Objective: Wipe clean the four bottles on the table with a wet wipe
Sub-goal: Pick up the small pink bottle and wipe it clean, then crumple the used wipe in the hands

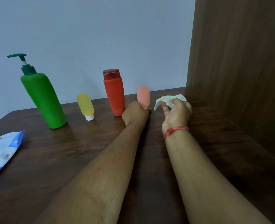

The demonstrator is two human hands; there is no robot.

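- Nearest me, at the left edge, a blue and white wet wipe pack (3,151) lies flat on the dark wooden bench (78,143); it is well apart from both my hands
- My right hand (176,115) has a red thread (175,130) round the wrist; its grip is curled round a crumpled wet wipe (169,100), thumb and fingers pinching it, the wipe held just above the bench and just right of the peach bottle
- My left hand (135,113) is closed round the base of the small peach bottle (143,96), which stands cap-down on the bench; only a sliver of its white cap shows past my fingers
- Just left of that hand the red bottle (115,94) stands upright with a dark red cap, touching or nearly touching my knuckles; I cannot tell which
- Further left the small yellow bottle (85,105) stands on its white cap, tilted; it is apart from its neighbours
- Far left the tall green pump bottle (42,99) stands near the pale wall (101,38); a brown wooden panel (240,62) closes the right side
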